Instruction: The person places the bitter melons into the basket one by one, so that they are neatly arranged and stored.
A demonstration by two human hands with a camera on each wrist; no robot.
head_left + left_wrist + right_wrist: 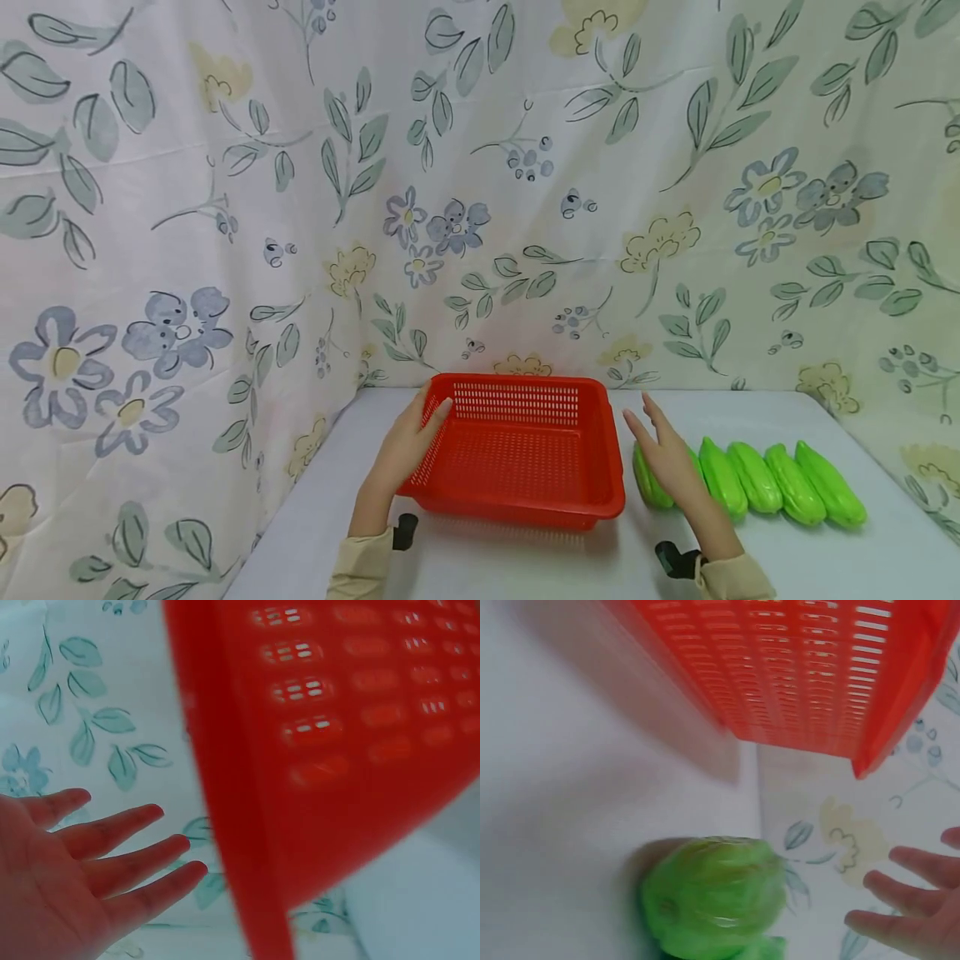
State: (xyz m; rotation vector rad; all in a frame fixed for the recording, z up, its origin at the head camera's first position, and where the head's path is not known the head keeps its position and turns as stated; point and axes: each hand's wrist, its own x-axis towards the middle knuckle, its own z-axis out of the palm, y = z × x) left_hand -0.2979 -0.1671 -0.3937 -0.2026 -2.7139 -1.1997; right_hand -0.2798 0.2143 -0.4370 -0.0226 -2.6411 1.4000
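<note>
A red plastic basket (517, 510) with perforated walls stands on the white table, its inside bare. My left hand (408, 433) is beside the basket's left rim, thumb up. In the left wrist view the fingers (127, 829) are straight and spread, with a gap to the red rim. My right hand (667, 454) is held over the table, right of the basket and partly in front of the green items, its fingers (907, 892) extended and holding nothing. Several glossy, bright green, long gourd-like items (750, 477) lie in a row to the right; the hand partly hides the leftmost ones.
The white table (315, 550) extends around the basket. A floral curtain (480, 208) hangs behind the table and along both sides. Dark straps (405, 532) are at both wrists, by the beige sleeves.
</note>
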